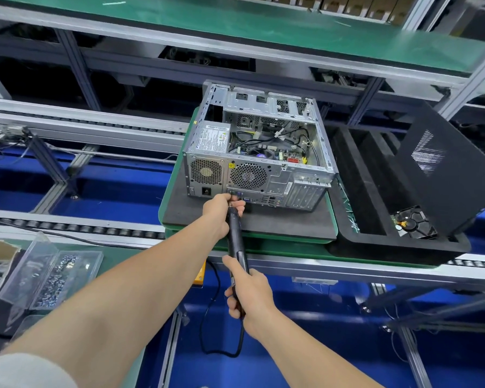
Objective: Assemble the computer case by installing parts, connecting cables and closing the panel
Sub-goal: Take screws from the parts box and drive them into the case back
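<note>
Computer case: lay open-sided on a dark foam pad, rear panel facing the camera.
Electric screwdriver: a dark, long tool, tip against the lower rear edge of the case.
Left hand: fingers closed around the screwdriver's front end, right at the case.
Right hand: clamped on the screwdriver's rear grip, well below the case.
Side panel: black, leaning in a foam tray just right of the case.
Screw box: clear, far lower-left of the case.

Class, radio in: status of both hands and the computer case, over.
Left hand and right hand both gripping electric screwdriver, tip at rear of computer case. Side open, black panel off. Nothing blocking.
</note>
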Demonstrator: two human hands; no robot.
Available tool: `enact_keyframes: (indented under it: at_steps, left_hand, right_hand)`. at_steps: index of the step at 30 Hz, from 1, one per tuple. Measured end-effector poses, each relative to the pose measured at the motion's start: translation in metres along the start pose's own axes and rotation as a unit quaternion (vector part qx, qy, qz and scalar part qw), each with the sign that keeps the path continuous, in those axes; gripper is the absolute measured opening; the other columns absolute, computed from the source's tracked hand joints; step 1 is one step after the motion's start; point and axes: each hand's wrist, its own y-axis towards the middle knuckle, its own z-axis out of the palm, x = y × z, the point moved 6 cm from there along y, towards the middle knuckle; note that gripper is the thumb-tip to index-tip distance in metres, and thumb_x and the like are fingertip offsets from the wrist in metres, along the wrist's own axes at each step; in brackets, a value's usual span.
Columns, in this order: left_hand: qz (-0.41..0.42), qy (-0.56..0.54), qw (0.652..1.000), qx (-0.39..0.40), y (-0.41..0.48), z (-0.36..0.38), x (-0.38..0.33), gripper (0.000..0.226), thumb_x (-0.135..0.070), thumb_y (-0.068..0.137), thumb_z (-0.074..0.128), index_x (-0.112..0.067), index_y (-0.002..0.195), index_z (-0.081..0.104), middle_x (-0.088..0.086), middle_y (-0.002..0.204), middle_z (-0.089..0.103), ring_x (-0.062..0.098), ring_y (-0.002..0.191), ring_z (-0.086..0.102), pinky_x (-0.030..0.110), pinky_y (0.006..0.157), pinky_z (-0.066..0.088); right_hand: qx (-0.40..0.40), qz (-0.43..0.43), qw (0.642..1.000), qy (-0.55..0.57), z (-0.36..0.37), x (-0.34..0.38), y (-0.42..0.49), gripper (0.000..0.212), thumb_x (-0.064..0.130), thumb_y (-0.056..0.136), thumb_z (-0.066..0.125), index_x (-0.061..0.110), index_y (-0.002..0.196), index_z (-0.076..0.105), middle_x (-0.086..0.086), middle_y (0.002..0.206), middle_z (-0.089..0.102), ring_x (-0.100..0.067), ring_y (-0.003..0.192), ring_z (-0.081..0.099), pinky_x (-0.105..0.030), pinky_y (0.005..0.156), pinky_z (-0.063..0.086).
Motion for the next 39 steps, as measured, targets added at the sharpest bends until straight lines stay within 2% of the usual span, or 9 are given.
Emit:
enact_keyframes:
  at_steps: [7, 13, 19, 23, 25, 28, 31, 34, 39]
  left_hand:
    - [0.006, -0.028, 0.999, 0.025, -0.012, 0.007, -0.006, 0.026, -0.013, 0.102, 0.041, -0.003, 0.084, 0.057, 0.017, 0.071, 0.071, 0.02, 0.052, 0.06, 0.023, 0.045, 0.052]
    - [0.002, -0.046, 0.999, 0.015, -0.019, 0.007, -0.007, 0.018, -0.012, 0.102, 0.048, 0.001, 0.1, 0.06, 0.019, 0.094, 0.071, 0.023, 0.064, 0.066, 0.026, 0.048, 0.057]
    - [-0.009, -0.054, 0.997, 0.057, -0.023, 0.01, -0.013, 0.02, -0.011, 0.104, 0.045, 0.003, 0.101, 0.06, 0.019, 0.083, 0.07, 0.025, 0.069, 0.065, 0.029, 0.059, 0.06]
    - [0.044, 0.125, 0.991, 0.0, -0.03, -0.001, -0.03, 0.024, -0.015, 0.097, 0.046, 0.001, 0.091, 0.063, 0.019, 0.079, 0.071, 0.027, 0.062, 0.063, 0.032, 0.058, 0.058]
    - [0.22, 0.396, 0.886, -0.097, -0.039, -0.009, -0.068, 0.034, -0.028, 0.089, 0.049, -0.004, 0.077, 0.069, 0.012, 0.073, 0.073, 0.026, 0.056, 0.065, 0.032, 0.057, 0.058]
    - [0.508, 0.582, 0.624, -0.118, -0.074, 0.021, -0.123, 0.025, -0.035, 0.082, 0.047, -0.018, 0.072, 0.063, -0.005, 0.061, 0.061, 0.018, 0.059, 0.056, 0.029, 0.055, 0.041]
    - [0.582, 0.624, 0.522, -0.022, -0.082, 0.069, -0.151, 0.014, -0.034, 0.088, 0.046, -0.028, 0.095, 0.057, -0.012, 0.081, 0.061, 0.013, 0.078, 0.055, 0.031, 0.064, 0.041]
    - [0.51, 0.764, 0.392, 0.047, -0.054, 0.102, -0.15, 0.042, -0.046, 0.1, 0.031, -0.018, 0.096, 0.063, -0.005, 0.081, 0.065, 0.021, 0.085, 0.06, 0.04, 0.096, 0.038]
    - [0.368, 0.864, 0.336, 0.071, -0.011, 0.101, -0.136, 0.08, -0.062, 0.101, 0.0, -0.014, 0.054, 0.044, 0.005, 0.054, 0.055, 0.025, 0.092, 0.054, 0.044, 0.115, 0.01]
  right_hand:
    - [0.09, 0.001, 0.996, 0.005, 0.002, 0.034, 0.006, 0.062, 0.072, 0.092, 0.056, 0.021, 0.127, 0.058, -0.018, 0.07, 0.069, -0.034, 0.057, 0.07, -0.031, 0.044, 0.052]
    - [0.036, -0.084, 0.995, -0.044, 0.007, 0.045, 0.012, 0.045, 0.06, 0.1, 0.05, 0.016, 0.109, 0.059, -0.01, 0.074, 0.067, -0.021, 0.046, 0.054, -0.031, 0.043, 0.046]
    - [0.016, -0.122, 0.991, -0.053, 0.009, 0.045, 0.01, 0.042, 0.058, 0.102, 0.048, 0.017, 0.103, 0.058, -0.009, 0.073, 0.065, -0.018, 0.045, 0.055, -0.029, 0.041, 0.046]
    - [0.018, -0.133, 0.99, -0.04, 0.011, 0.044, 0.008, 0.04, 0.056, 0.103, 0.049, 0.016, 0.101, 0.057, -0.006, 0.068, 0.063, -0.018, 0.044, 0.054, -0.03, 0.04, 0.045]
    - [0.021, -0.128, 0.991, -0.033, 0.01, 0.042, 0.008, 0.042, 0.056, 0.103, 0.049, 0.015, 0.102, 0.058, -0.006, 0.068, 0.063, -0.018, 0.045, 0.054, -0.03, 0.041, 0.045]
    - [0.019, -0.122, 0.992, -0.027, 0.006, 0.039, 0.007, 0.042, 0.056, 0.103, 0.048, 0.015, 0.104, 0.058, -0.006, 0.068, 0.062, -0.018, 0.046, 0.054, -0.031, 0.041, 0.045]
    - [0.019, -0.123, 0.992, -0.024, 0.005, 0.037, 0.005, 0.042, 0.054, 0.104, 0.047, 0.013, 0.104, 0.058, -0.006, 0.067, 0.062, -0.018, 0.046, 0.053, -0.03, 0.04, 0.043]
    - [0.019, -0.115, 0.993, -0.019, 0.005, 0.034, 0.003, 0.041, 0.054, 0.102, 0.049, 0.014, 0.1, 0.057, -0.005, 0.065, 0.062, -0.02, 0.046, 0.052, -0.029, 0.04, 0.041]
    - [0.032, -0.128, 0.991, -0.027, 0.008, 0.025, 0.003, 0.038, 0.054, 0.102, 0.049, 0.018, 0.097, 0.059, -0.003, 0.064, 0.063, -0.021, 0.048, 0.052, -0.029, 0.04, 0.043]
